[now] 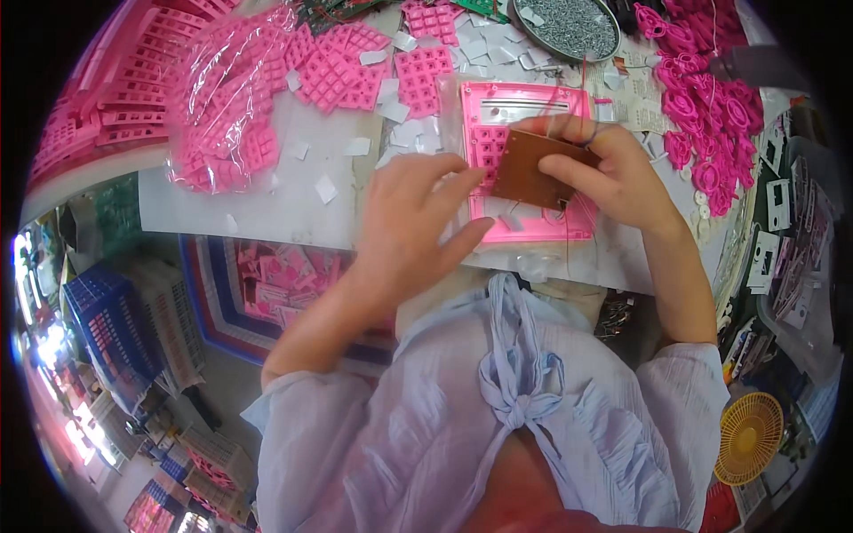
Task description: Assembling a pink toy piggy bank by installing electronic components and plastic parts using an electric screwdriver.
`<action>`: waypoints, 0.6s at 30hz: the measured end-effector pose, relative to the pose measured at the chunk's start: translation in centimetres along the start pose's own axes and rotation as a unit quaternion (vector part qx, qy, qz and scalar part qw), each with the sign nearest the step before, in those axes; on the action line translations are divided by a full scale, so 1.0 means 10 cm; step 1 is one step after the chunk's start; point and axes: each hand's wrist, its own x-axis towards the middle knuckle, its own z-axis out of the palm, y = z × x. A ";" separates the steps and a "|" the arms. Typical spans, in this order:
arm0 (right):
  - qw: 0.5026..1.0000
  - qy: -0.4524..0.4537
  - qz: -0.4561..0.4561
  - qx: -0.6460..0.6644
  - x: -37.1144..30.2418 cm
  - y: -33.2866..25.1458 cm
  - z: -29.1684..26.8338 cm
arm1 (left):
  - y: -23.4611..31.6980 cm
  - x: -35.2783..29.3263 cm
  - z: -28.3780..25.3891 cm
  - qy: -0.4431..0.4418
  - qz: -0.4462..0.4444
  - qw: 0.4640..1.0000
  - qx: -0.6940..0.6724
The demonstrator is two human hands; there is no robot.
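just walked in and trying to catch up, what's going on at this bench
A person is holding a brown circuit board in the right grip, over a pink plastic casing on the bench. The left grip has thumb and fingers parted at the casing's left edge; whether it touches is hard to tell. The board covers part of the casing, and whether the two touch is unclear. Farther left lies a clear plastic bag of pink grid-like pieces.

Assembly workshop: heaped pink keypads (342, 75), dish (577, 59) of tiny grey parts (569, 27), circuit board (531, 178).
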 end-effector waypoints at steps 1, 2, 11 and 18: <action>1.000 -0.004 -0.007 0.008 0.06 0.05 0.01 | -0.04 0.03 0.01 -0.025 0.016 0.999 0.014; 1.000 -0.008 -0.014 0.015 0.10 0.08 0.01 | -0.07 0.03 0.01 -0.051 0.032 0.998 0.027; 1.000 -0.007 -0.021 0.009 0.30 0.16 -0.04 | -0.19 -0.12 0.15 0.001 0.057 0.998 0.025; 0.966 0.016 -0.039 -0.254 0.40 0.09 0.10 | -0.19 -0.13 0.15 0.016 0.059 0.998 0.009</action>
